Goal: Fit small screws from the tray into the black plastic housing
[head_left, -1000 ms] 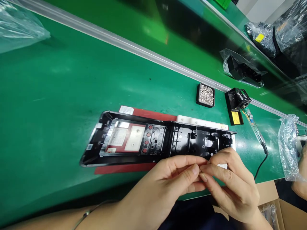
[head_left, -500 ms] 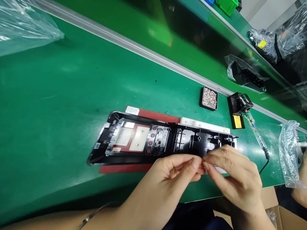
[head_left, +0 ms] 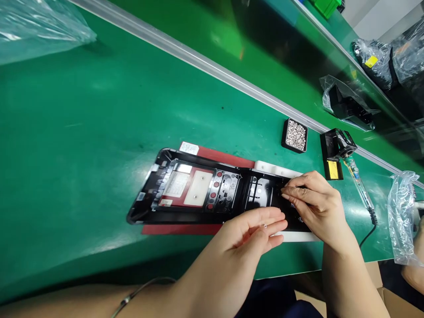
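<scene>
A long black plastic housing (head_left: 202,187) lies on a red and white mat (head_left: 228,158) on the green table. My right hand (head_left: 314,207) rests on the housing's right part, its thumb and forefinger pinched together on something too small to make out, pressed against the plastic. My left hand (head_left: 251,232) hovers at the housing's near edge with its fingers loosely curled; a tiny shiny piece, perhaps a screw, shows between its fingertips.
A small black tray of screws (head_left: 294,134) stands behind the housing. A soldering iron in its stand (head_left: 341,152) lies to the right, its cable trailing off the edge. Plastic bags (head_left: 400,216) and bagged black parts (head_left: 349,108) sit further right. Another person's hand (head_left: 415,265) is at the far right.
My hands were pinched together at the housing's near edge. My right hand has moved up onto the housing's right part, and my left hand stays behind near the edge.
</scene>
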Demonstrator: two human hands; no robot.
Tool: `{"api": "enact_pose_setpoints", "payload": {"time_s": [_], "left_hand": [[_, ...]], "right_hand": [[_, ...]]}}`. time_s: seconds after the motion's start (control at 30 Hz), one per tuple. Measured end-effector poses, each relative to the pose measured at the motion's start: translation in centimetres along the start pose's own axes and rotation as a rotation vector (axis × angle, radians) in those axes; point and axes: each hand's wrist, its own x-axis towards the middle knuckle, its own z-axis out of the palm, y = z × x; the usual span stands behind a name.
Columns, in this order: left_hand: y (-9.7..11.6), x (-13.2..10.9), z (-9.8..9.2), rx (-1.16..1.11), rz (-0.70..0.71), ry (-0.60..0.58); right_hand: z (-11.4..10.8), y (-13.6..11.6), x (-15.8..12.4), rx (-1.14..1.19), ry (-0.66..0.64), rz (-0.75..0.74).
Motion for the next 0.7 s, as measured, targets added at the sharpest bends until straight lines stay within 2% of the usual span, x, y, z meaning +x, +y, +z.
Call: {"api": "enact_pose_setpoints", "payload": {"time_s": [0.17, 0.33, 0.47, 0.63, 0.7], "left_hand": [[0.1, 0.3, 0.2, -0.058, -0.005, 0.004], [0.1, -0.1, 0.1, -0.082, -0.030, 0.013], [0.4, -0.6, 0.2, -0.064, -0.080, 0.074], [0.7, -0.7, 0.7, -0.122, -0.093, 0.098], [0.7, -0.6, 0.7, -0.166, -0.086, 0.069]], "right_hand": [[-0.4, 1.1, 0.7, 0.090, -0.053, -0.054], [-1.0, 1.1, 1.3, -0.067, -0.117, -0.108], [-1.4, 0.8, 1.1, -0.077, -0.111, -0.106], [-2.0, -2.1, -0.3, 0.035, 0.014, -0.038], [-1.9, -3.7, -0.9, 0.129, -0.003, -0.008]]}}
